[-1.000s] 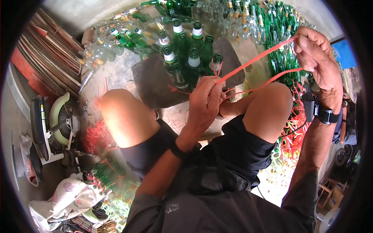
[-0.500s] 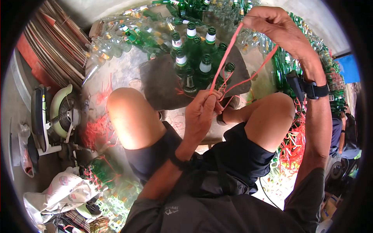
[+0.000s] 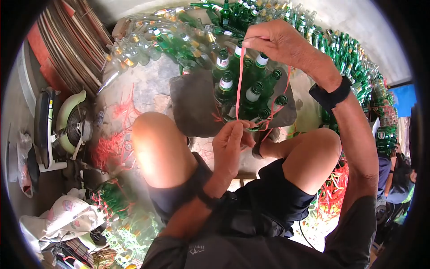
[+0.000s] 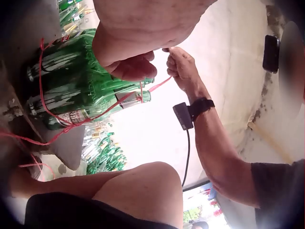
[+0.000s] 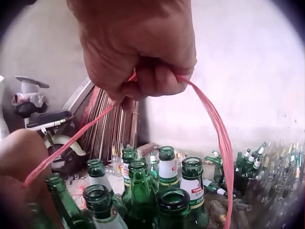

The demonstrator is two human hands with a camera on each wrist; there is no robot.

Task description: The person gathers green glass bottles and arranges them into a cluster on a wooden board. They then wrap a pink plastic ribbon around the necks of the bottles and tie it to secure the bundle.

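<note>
Several green bottles [image 3: 254, 92] stand upright in a tight group on a dark slab [image 3: 192, 107] between the knees. Pink twine [image 4: 43, 90] runs around the group low down, seen in the left wrist view. My left hand [image 3: 228, 145] pinches the twine at the near side of the bottles. My right hand [image 3: 284, 42] is raised above the bottle necks, its fingers curled round the twine [image 5: 221, 129]; one strand [image 3: 240, 83] stretches down to the left hand. In the right wrist view the twine leaves both sides of the right fist [image 5: 138, 57].
Piles of clear bottles [image 3: 139, 49] and green bottles [image 3: 349, 58] lie along the wall. Loose pink twine [image 3: 109, 150] is heaped beside the left knee, more [image 3: 333, 190] by the right. Long strips [image 3: 71, 45] lean at the left, near a scooter-like wheel [image 3: 71, 125].
The right hand has swung from the far right, inward over the bottles, carrying the twine. The left hand has moved slightly down and still pinches it. The head view has shifted.
</note>
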